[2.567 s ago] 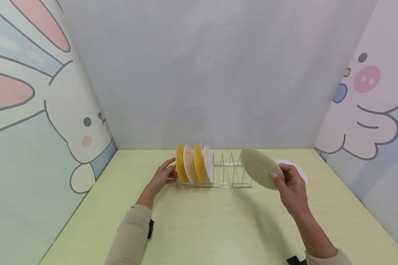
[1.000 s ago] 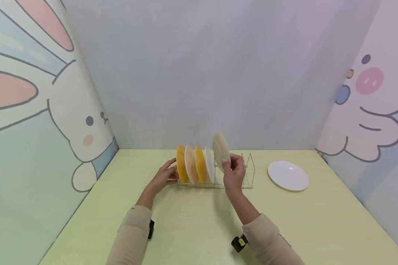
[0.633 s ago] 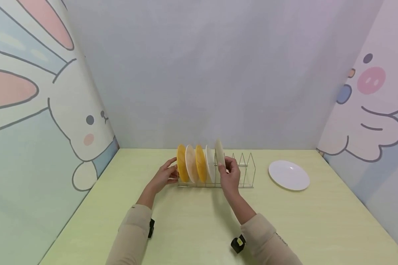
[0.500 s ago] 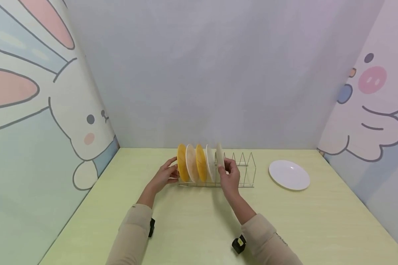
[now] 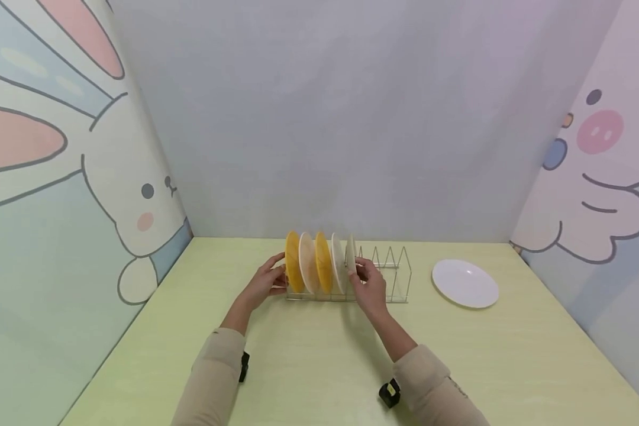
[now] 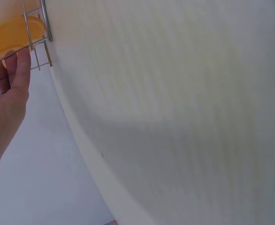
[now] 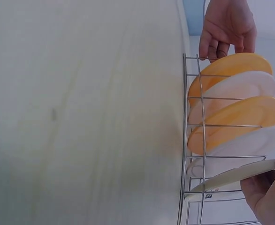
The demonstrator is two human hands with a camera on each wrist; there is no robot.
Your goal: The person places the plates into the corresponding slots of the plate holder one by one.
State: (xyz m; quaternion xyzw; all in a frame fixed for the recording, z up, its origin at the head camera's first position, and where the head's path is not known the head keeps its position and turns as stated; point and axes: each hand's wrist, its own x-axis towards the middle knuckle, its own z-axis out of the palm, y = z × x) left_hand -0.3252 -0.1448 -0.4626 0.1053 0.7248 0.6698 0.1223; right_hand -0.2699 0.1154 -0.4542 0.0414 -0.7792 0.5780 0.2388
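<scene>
A wire dish rack (image 5: pixel 375 299) stands on the table with several plates upright in its left part. From the left they are an orange plate (image 5: pixel 293 263), a pale peach plate (image 5: pixel 306 263), a second orange plate (image 5: pixel 323 263) and a white plate (image 5: pixel 338 263). Beside these, a cream plate (image 7: pixel 236 174) sits edge-down between the wires, leaning slightly. My right hand (image 5: pixel 370 287) pinches its near rim between thumb and fingers. My left hand (image 5: pixel 261 285) holds the rack's left end, its fingers bent at the end wire (image 6: pixel 27 28) by the first orange plate.
A white plate (image 5: pixel 465 284) lies flat on the table (image 5: pixel 309 367) to the right of the rack. Behind the table rises a grey wall (image 5: pixel 319 118). Side walls with a cartoon rabbit (image 5: pixel 122 195) and another cartoon figure (image 5: pixel 591 189) flank it.
My right hand has brought the cream plate left from above the table and lowered it into the rack beside the white plate. My left hand has stayed at the rack's left end.
</scene>
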